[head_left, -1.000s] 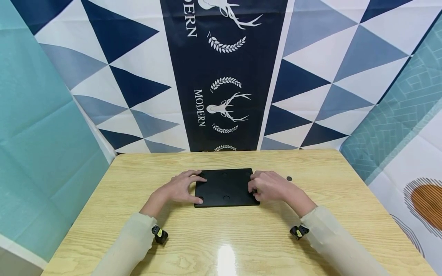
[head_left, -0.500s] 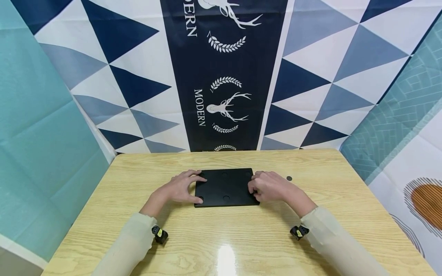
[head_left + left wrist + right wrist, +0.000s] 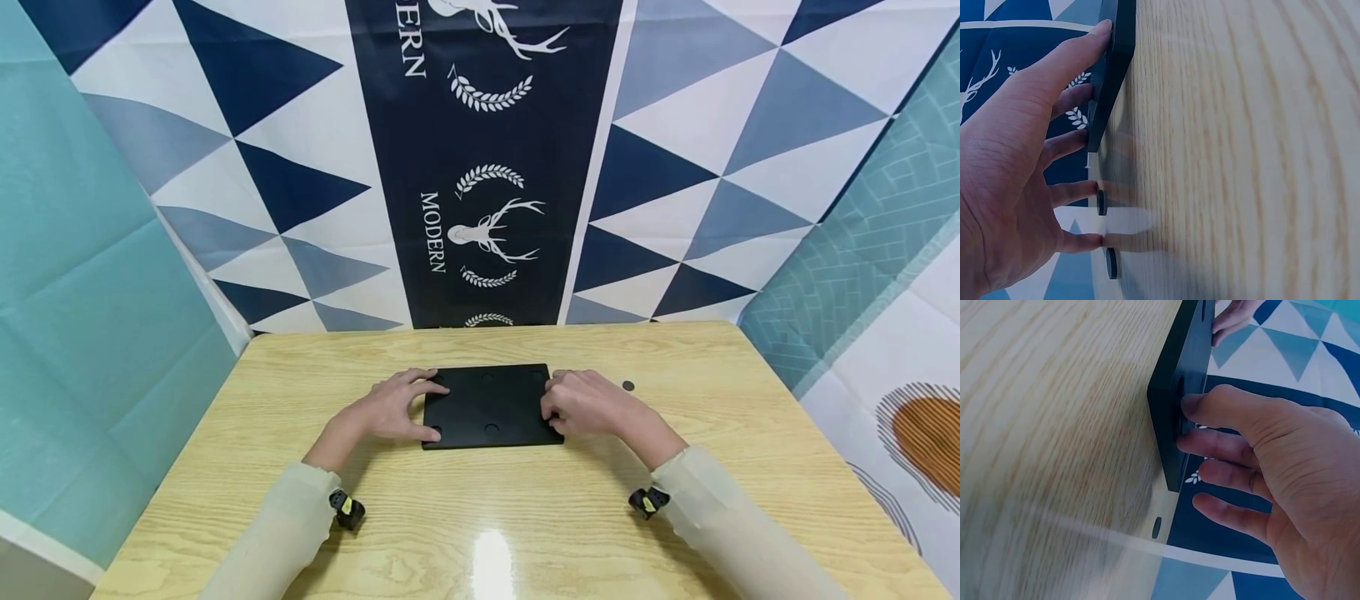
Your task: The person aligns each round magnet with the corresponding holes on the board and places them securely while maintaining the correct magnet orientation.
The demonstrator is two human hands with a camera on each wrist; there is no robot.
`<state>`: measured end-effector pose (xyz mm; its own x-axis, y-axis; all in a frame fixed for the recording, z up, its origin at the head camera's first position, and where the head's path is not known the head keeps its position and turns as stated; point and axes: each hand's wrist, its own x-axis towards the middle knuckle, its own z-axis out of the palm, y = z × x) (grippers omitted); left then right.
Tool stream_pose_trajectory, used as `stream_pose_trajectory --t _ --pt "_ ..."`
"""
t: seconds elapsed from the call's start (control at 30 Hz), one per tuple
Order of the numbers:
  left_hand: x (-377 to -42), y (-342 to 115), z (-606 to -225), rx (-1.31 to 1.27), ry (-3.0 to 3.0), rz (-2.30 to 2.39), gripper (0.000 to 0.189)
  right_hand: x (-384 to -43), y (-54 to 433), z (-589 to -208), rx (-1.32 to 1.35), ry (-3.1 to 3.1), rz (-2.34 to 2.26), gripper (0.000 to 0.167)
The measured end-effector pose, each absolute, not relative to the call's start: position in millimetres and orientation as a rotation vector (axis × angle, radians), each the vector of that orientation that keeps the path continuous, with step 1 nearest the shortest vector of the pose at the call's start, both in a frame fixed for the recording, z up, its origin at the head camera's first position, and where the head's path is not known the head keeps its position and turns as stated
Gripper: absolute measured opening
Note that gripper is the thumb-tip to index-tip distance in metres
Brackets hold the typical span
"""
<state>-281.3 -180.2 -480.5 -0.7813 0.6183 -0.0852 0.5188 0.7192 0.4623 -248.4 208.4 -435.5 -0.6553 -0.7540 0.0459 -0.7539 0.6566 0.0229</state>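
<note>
A flat black rectangular board [image 3: 487, 407] with shallow round recesses lies on the wooden table. At its left end my left hand [image 3: 390, 406] is spread, thumb on the near corner and fingers toward the far corner. Two small black discs [image 3: 1102, 203] stand on the table by that hand's ring and little fingers in the left wrist view; the hand hides them from the head view. My right hand [image 3: 587, 404] is at the near right corner, where thumb and index finger pinch a small dark disc [image 3: 1182, 425] at a recess, mostly covered by the fingertips.
Another small black disc [image 3: 628, 386] lies on the table to the right of the right hand. The wooden table [image 3: 420, 517] ends at a patterned cloth backdrop [image 3: 300, 167]. Teal cloth hangs at the left.
Both hands and the board stay practically in place. The right fingertips shift only slightly at the board's corner, and the head view tilts a touch.
</note>
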Motion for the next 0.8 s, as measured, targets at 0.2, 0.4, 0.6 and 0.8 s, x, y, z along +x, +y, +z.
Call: stream_pose_trajectory --t 0.2,0.4,0.6,0.8 --pt "-288.4 -183.6 -492.3 0.888 2.698 0.641 0.083 -248.5 206.5 -435.0 1.294 -2.808 0.009 0.012" --pt "-292.1 -184.5 -500.2 0.940 2.722 0.613 0.083 -250.2 204.9 -435.7 1.302 -2.830 0.015 0.012" --pt "-286.7 -181.1 -488.2 0.929 2.696 0.608 0.082 -249.5 206.5 -435.2 1.290 -2.815 0.003 0.013" --pt "-297.0 -186.9 -505.7 0.918 2.716 0.616 0.087 -248.9 208.7 -435.3 1.284 -2.815 0.004 0.013"
